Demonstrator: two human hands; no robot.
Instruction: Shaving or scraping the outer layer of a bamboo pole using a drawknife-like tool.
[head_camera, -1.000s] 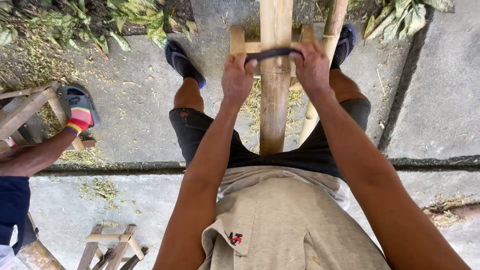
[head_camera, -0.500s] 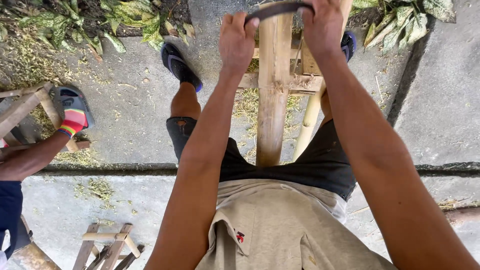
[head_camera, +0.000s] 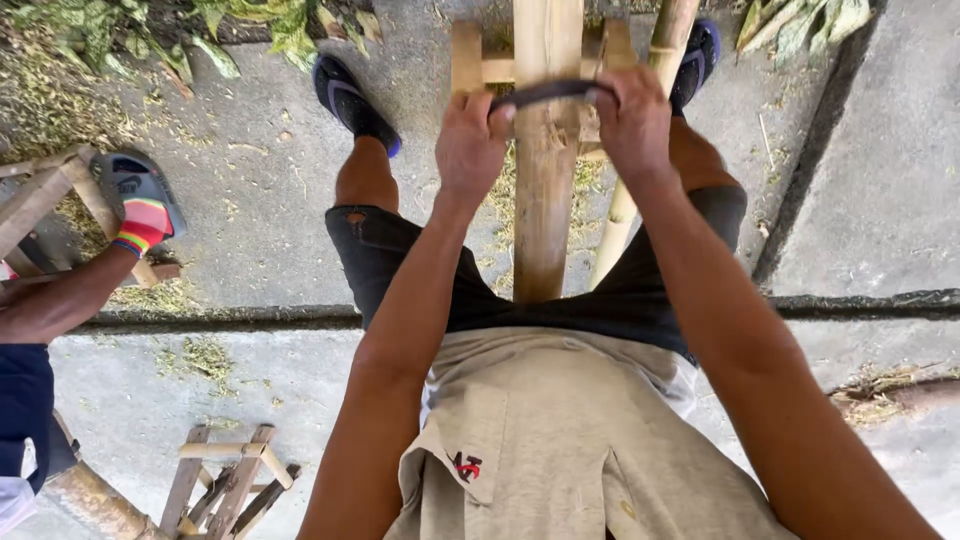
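Left hand (head_camera: 470, 140) and right hand (head_camera: 632, 122) each clench an end of a dark curved blade (head_camera: 548, 93) laid across the bamboo pole (head_camera: 545, 180) between them — grips hidden inside the fists, pole's top cut off.

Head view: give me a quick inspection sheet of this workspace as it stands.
Surface: concrete slabs with a seam, littered with shavings.
Job's things: thick bamboo pole on a bamboo frame; a dark curved blade lies across it.
Clutter: small bamboo rack, lower left.
Hands: left hand and right hand each grip a blade end.
Cables: nothing seen.
Surroundings: another person's leg in a striped sock at left; leaves along the top.
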